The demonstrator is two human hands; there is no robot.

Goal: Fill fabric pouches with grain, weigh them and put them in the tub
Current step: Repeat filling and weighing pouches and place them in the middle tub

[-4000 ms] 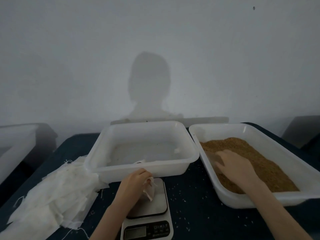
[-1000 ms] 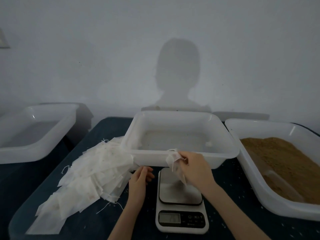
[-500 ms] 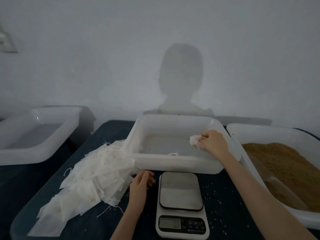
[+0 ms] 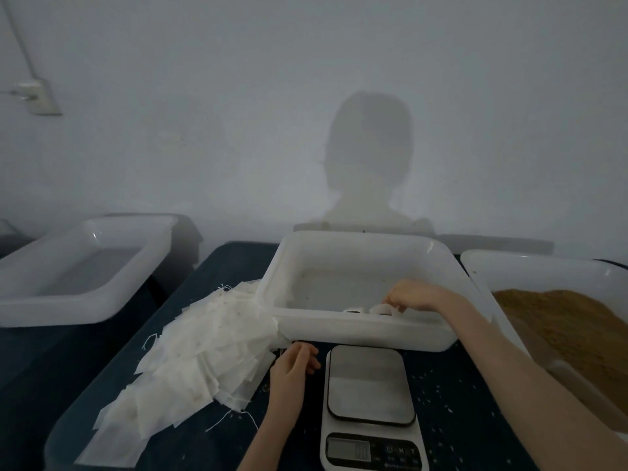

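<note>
The right hand (image 4: 416, 298) reaches down inside the white rectangular plastic tub (image 4: 367, 329), its fingers bent onto a small white filled fabric pouch (image 4: 382, 309) that lies on the tub floor close behind the near wall; whether the fingers grip the pouch or only touch it cannot be told, since the wall hides part of it. The left hand (image 4: 293, 367) rests on the dark blue table top (image 4: 458, 402) just in front of the tub's near left corner, fingers loosely curled and holding nothing, beside the edge of a loose heap of flat white empty fabric pouches (image 4: 197, 358) that spreads away to the left, with stray threads at its margin. Between the two forearms stands a white digital kitchen scale with a grey metal platform (image 4: 370, 385), its platform bare; pale grains are scattered on the table around it. To the right sits a white plastic tray (image 4: 482, 266) heaped with brown grain (image 4: 571, 321); to the far left, apart from the table, stands another white plastic tub (image 4: 78, 266).
</note>
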